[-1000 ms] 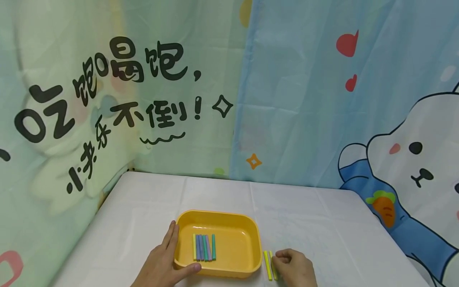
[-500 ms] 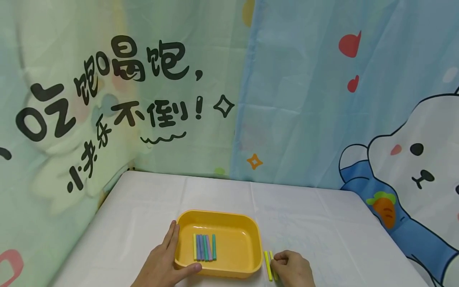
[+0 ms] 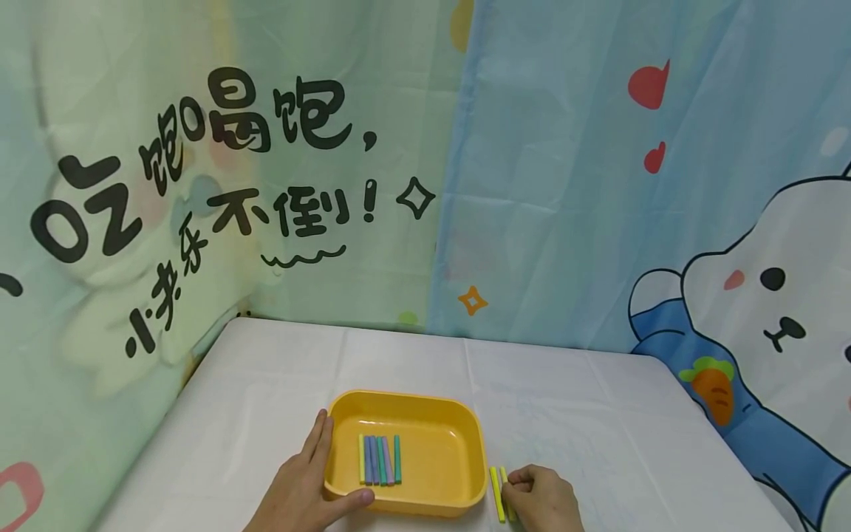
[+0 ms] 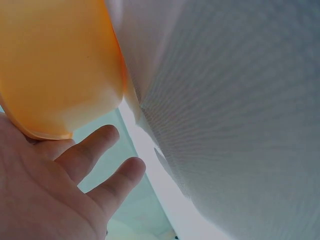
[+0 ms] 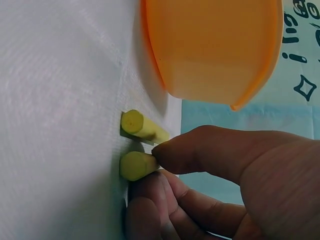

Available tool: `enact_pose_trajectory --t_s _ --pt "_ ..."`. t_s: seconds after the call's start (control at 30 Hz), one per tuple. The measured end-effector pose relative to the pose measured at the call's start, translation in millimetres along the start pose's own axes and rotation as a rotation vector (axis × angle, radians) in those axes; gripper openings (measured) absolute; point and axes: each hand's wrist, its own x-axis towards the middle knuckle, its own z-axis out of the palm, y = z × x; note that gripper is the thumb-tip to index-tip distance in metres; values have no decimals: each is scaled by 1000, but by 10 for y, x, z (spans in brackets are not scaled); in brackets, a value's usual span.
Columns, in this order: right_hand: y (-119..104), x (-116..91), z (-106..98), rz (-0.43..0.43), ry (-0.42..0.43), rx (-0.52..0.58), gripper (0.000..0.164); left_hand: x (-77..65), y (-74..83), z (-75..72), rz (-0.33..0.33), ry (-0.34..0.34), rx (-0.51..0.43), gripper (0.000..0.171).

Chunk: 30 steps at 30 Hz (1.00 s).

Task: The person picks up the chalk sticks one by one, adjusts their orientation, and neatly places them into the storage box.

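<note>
A yellow tray point(image 3: 439, 451) stands at the front of the table, with several coloured chalk sticks point(image 3: 380, 459) side by side in its left half. My left hand point(image 3: 302, 473) rests on its left front corner, fingers straight along the side and thumb on the front rim. In the left wrist view, two fingertips point(image 4: 131, 169) extend past the tray wall. To the tray's right, two yellow chalk sticks lie nearly parallel. The right hand point(image 3: 547, 496) pinches the outer chalk stick point(image 5: 137, 166) between thumb and fingers; the inner chalk stick point(image 5: 134, 121) lies beside it, untouched.
A white cloth point(image 3: 565, 406) covers the table. Printed curtains point(image 3: 545, 185) hang behind it and along the left side.
The right hand has shifted very slightly left at the outer yellow chalk stick, which stays pinched. The left hand, the tray and the chalk in it stay where they were.
</note>
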Motion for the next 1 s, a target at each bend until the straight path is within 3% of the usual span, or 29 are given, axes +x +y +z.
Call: enact_pose_trajectory --t_s 0.27,0.6,1.0 --pt "18 1 -16 8 -2 23 18 -6 -2 6 -3 1 -4 125" --pt "0 -9 15 3 67 76 20 -2 -5 6 -2 5 5 126" --pt "-20 -36 36 -19 88 123 23 -7 0 2 1 0 6 126"
